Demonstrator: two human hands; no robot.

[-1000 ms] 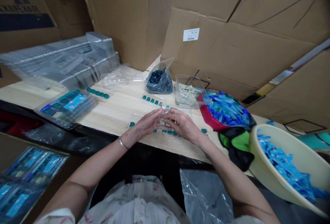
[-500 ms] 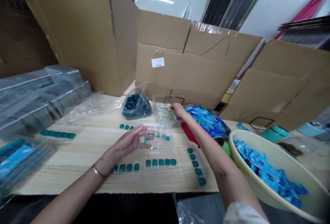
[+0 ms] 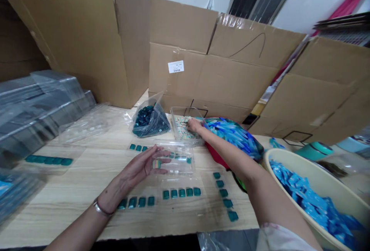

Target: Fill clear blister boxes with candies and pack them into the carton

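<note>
My left hand curls around the left end of a clear plastic tray, its fingers partly behind the plastic. A small striped block shows against those fingers; whether it is gripped or just rests there is unclear. My right hand reaches into a clear plastic box of small whitish pieces, fingers bent down among them. Its fingertips are hidden. Rows of teal square pieces lie in flat clear packaging on the table, around and below my left hand.
An open bag of dark teal pieces stands behind my left hand. Blue packets pile up beside my right forearm. A cream tub of blue packets is at right, stacked clear trays at left, and cardboard walls behind.
My right hand has shifted slightly left and lower, deeper into the box of whitish pieces. My left hand keeps the tray and striped block. The camera view has tilted and moved a little.
</note>
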